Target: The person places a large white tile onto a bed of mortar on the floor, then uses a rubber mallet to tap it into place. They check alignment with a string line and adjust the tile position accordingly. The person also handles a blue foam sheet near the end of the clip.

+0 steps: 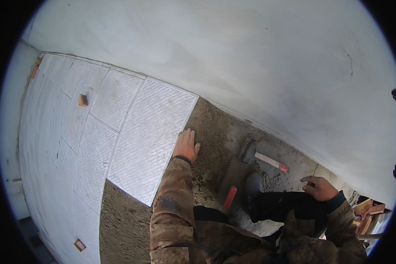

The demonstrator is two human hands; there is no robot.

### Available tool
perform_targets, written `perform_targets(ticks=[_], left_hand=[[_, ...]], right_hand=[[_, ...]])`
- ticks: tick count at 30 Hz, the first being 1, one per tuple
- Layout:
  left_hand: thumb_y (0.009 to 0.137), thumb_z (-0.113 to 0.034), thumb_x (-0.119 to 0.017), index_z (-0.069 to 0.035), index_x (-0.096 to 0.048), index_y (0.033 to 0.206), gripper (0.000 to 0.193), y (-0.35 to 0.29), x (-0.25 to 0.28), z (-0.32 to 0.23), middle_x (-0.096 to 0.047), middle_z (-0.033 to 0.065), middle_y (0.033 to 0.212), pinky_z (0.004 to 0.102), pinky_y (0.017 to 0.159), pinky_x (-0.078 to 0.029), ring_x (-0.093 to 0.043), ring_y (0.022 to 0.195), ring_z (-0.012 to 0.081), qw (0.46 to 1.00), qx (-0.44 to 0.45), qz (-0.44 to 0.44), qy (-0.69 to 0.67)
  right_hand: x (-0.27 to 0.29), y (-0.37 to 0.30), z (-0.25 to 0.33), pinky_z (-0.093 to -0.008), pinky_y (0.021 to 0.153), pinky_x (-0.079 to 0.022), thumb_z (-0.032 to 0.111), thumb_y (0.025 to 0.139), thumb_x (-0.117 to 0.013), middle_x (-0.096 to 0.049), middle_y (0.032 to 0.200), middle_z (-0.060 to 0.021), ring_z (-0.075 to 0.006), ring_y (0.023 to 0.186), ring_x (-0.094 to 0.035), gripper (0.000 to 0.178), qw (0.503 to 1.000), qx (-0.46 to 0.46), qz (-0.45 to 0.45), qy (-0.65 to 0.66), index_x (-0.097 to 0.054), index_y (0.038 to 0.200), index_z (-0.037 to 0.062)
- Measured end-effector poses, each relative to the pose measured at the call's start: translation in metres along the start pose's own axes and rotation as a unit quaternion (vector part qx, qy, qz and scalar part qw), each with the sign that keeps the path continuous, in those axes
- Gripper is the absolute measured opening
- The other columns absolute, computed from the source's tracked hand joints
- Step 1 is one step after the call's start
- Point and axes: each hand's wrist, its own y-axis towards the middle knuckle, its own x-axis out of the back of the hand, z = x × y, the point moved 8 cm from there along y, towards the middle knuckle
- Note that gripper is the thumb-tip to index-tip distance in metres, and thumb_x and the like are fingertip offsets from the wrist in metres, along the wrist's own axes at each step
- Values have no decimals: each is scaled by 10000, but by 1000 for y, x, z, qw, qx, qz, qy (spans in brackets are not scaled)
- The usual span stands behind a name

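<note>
My left hand (pixel 187 146) lies at the right edge of a large white ribbed tile (pixel 152 136), its fingers stretched out and holding nothing. Rough grey-brown mortar (pixel 207 127) borders that edge. Over my bent knee hangs my right hand (pixel 321 189), with thumb and forefinger apart and nothing visible between them; its other fingers are partly hidden. Between the hands a mallet (pixel 269 161) with a dark head and a pale, red-tipped handle rests on the ground. Beside my shoe (pixel 252 187) is a notched trowel (pixel 232 178) with a red handle.
Laid ribbed tiles (pixel 92 136) stretch away to the left, with a small brown block (pixel 83 100) and a small red-and-white box (pixel 79 245) on them. A pale wall (pixel 251 53) runs along the far side. Reddish boxes (pixel 368 211) are piled at the lower right.
</note>
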Motion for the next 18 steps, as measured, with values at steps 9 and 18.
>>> perform_targets(ticks=[9, 18], left_hand=[[958, -455, -629, 30, -402, 1542, 792, -33, -16, -3, -404, 250, 1594, 497, 1226, -305, -401, 1449, 416, 994, 105, -11, 18], [958, -409, -655, 32, -438, 1508, 739, -77, -11, -8, -465, 256, 1528, 508, 1202, -341, -426, 1417, 430, 992, 112, 33, -46]], right_hand=[[-2, 1, -5, -381, 734, -538, 202, 954, -698, -717, 841, -169, -272, 767, -692, 338, 1000, 19, -13, -7, -681, 1244, 29], [0, -6, -3, -377, 728, -535, 198, 951, -702, -719, 847, -171, -271, 764, -692, 334, 999, 32, -24, -1, -684, 1239, 28]])
